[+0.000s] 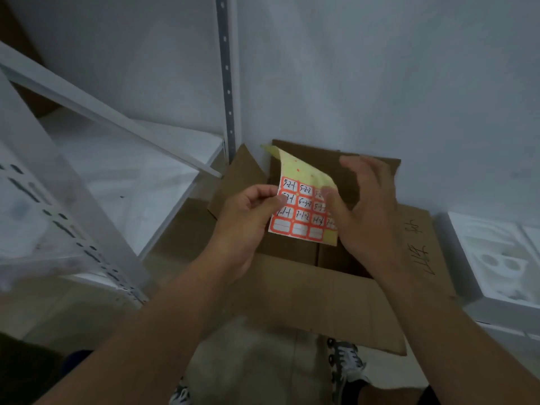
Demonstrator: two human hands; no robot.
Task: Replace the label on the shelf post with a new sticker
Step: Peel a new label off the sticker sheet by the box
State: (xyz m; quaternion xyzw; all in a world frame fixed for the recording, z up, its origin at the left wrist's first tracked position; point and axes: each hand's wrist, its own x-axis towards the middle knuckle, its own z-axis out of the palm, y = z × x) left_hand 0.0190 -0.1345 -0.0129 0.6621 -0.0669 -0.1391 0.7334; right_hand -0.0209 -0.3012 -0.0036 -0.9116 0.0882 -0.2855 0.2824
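Here the left hand (248,211) pinches the sticker sheet (302,210) at its left edge; the right hand (368,211) picks at a right-side label. Next: peel it cleanly.

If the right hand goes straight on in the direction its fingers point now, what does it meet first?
The right hand points up and left, so its fingers would probably first meet the sticker sheet held by the left hand. Its thumb seems already at the sheet's right edge; depth is unclear.

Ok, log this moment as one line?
step: peeling sticker | left hand: pinches red-bordered label sheet | right hand: fingertips at sheet's right edge | below: open brown cardboard box
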